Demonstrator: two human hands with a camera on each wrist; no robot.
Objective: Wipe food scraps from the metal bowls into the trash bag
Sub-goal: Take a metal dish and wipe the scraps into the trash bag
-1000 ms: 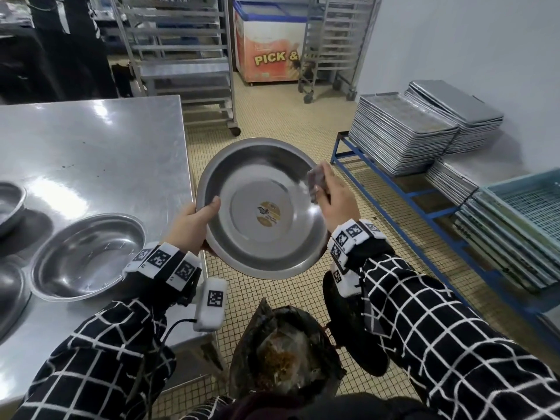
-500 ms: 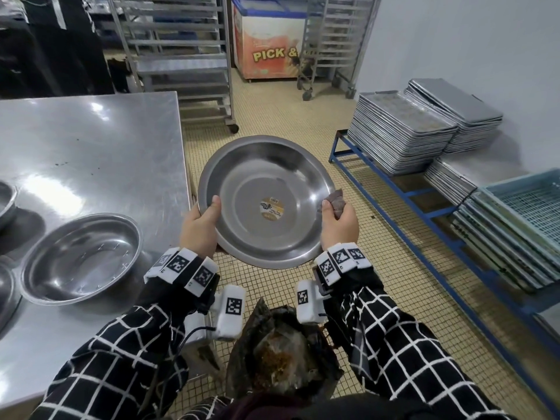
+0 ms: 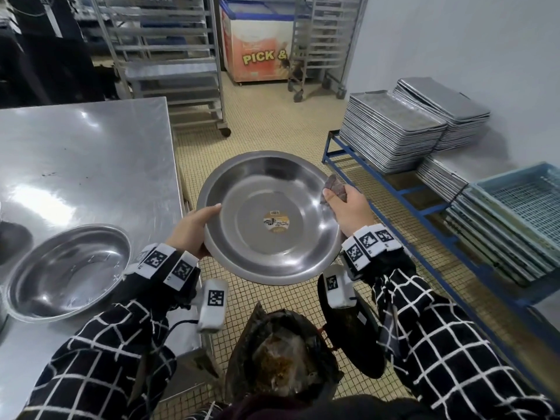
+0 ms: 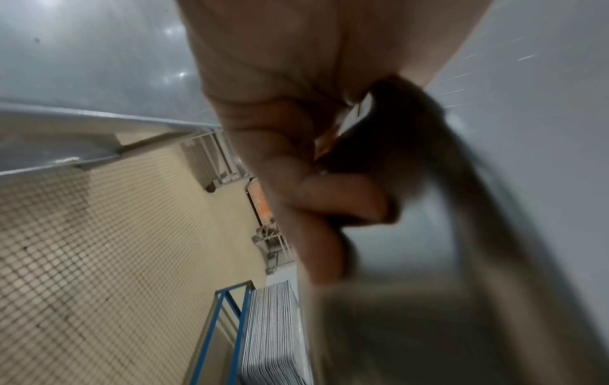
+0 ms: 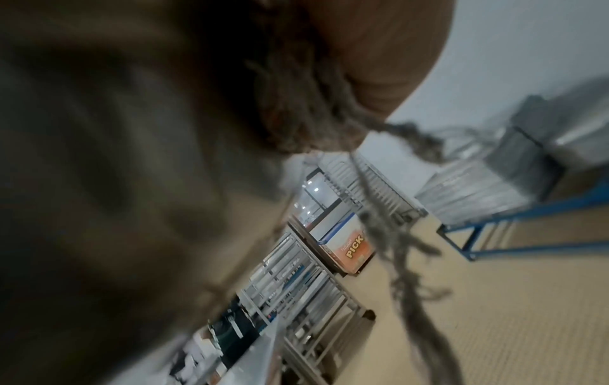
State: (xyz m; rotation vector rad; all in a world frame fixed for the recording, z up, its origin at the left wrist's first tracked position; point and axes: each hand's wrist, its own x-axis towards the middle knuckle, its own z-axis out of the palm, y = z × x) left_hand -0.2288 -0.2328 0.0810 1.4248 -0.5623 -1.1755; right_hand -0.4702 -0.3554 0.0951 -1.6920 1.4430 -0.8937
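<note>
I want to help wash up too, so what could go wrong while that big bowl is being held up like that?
The held bowl is gripped only at its rims by the left hand and the right hand, so it might slip and clang on the floor. The right hand also pinches the rag, which probably weakens that grip. The trash bag sits nearer than the bowl, so scraps could miss it.

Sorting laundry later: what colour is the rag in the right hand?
Dull grey-brown, best seen in the head view: the rag is pinched in the right hand.
</note>
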